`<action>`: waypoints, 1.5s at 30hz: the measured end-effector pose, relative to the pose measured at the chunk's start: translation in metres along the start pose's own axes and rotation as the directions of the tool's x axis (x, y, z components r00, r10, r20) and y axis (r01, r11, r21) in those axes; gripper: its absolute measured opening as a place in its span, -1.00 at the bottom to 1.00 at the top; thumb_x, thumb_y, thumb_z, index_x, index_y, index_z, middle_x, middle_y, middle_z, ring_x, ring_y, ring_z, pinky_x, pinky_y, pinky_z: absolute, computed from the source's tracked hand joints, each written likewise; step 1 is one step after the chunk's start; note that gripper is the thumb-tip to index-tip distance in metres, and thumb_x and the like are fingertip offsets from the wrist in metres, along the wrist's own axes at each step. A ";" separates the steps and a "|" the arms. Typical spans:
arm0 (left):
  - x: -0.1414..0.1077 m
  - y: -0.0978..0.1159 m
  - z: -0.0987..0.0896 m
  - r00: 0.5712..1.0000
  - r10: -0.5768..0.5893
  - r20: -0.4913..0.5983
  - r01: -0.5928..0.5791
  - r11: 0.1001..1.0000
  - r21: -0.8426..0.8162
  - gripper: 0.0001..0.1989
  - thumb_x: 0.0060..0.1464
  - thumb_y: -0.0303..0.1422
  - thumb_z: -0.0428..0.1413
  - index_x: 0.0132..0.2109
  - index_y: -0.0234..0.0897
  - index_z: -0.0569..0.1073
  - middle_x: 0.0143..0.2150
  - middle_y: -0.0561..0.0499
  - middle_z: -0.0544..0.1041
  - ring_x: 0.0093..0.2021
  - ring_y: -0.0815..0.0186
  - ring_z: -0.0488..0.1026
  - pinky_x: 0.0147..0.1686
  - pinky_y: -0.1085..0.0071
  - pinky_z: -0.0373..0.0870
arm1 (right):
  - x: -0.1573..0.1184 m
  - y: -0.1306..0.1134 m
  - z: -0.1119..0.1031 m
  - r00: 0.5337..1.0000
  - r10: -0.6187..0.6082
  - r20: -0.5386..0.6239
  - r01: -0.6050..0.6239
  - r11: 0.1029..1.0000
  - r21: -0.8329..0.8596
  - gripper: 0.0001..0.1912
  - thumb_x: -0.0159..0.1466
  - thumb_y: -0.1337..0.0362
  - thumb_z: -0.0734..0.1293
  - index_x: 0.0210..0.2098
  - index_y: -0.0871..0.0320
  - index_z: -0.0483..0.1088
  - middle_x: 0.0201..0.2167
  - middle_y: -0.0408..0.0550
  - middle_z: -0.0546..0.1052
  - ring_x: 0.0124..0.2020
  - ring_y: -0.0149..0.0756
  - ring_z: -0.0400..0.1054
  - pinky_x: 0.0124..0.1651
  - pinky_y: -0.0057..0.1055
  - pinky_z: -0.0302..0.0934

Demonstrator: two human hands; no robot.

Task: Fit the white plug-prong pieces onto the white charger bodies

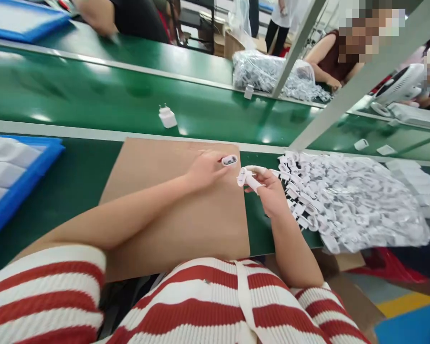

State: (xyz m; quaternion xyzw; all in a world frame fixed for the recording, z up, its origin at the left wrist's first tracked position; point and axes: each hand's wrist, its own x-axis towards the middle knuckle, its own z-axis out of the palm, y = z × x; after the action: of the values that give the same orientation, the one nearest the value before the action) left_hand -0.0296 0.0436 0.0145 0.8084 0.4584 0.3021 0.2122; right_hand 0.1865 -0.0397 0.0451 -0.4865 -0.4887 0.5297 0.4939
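Over the cardboard sheet point(179, 215), my left hand point(205, 171) is closed around a white charger housing point(230, 161). Its open end faces right and shows a dark and metallic inside. Just to the right, my right hand point(270, 191) pinches small white plastic plug parts point(250, 180) between thumb and fingers. A small gap lies between these parts and the housing. Close to my right wrist begins a heap of similar loose white plug parts point(301, 191), spilling from a clear plastic bag point(376, 205).
A white charger point(167, 117) with two pins stands on the green conveyor belt point(111, 102). At the left is a blue tray point(45, 165) of white pieces. A metal post point(354, 81) rises behind the heap. Co-workers sit across the belt near another bag of parts point(254, 69).
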 end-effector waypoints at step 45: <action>-0.057 -0.004 0.019 0.997 0.039 0.073 -0.023 0.976 -0.214 -0.60 0.25 0.03 0.19 -0.14 -0.22 0.65 -0.12 -0.09 0.64 -0.04 0.07 0.52 0.07 0.11 0.26 | 0.002 0.022 0.027 0.848 -0.387 0.362 0.455 0.179 -0.872 -0.64 0.29 0.49 0.26 -0.06 0.08 0.59 -0.12 -0.01 0.65 -0.04 -0.19 0.50 0.41 -0.15 0.15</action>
State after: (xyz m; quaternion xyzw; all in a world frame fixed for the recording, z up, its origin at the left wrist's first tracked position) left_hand -0.0417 -0.0054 -0.0188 0.7990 0.4022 0.3215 0.3105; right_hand 0.1584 -0.0395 0.0248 -0.5097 -0.8295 0.0021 0.2283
